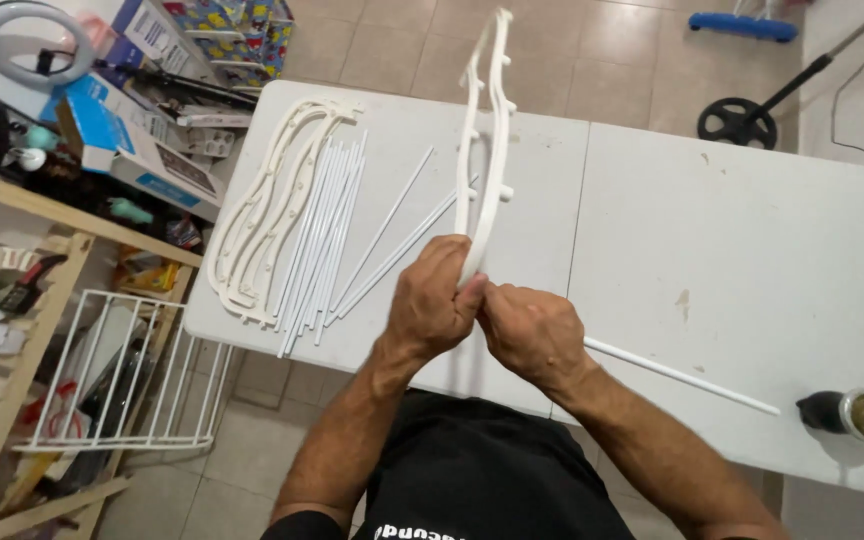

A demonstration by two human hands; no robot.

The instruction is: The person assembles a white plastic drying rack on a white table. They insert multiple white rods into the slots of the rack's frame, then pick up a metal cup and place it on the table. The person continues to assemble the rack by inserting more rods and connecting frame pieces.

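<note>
The white plastic frame (pixel 485 140) is standing upright over the white table (pixel 752 250) as we are gripping its lower end, our left hand (pixel 430 305) and right hand (pixel 530 330) both closing around it. Assembly looks barely begun: more wavy frames (pixel 267 215), a bundle of rods (pixel 324 225) and one stray rod (pixel 682 377) are lying unused.

White frame (pixel 484 130), white rods (pixel 324 232), white table (pixel 732 260), black shirt (pixel 482 470).

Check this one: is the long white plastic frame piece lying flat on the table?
No. Both the left hand and the right hand grip the frame piece at its lower end, raised above the white table.
</note>
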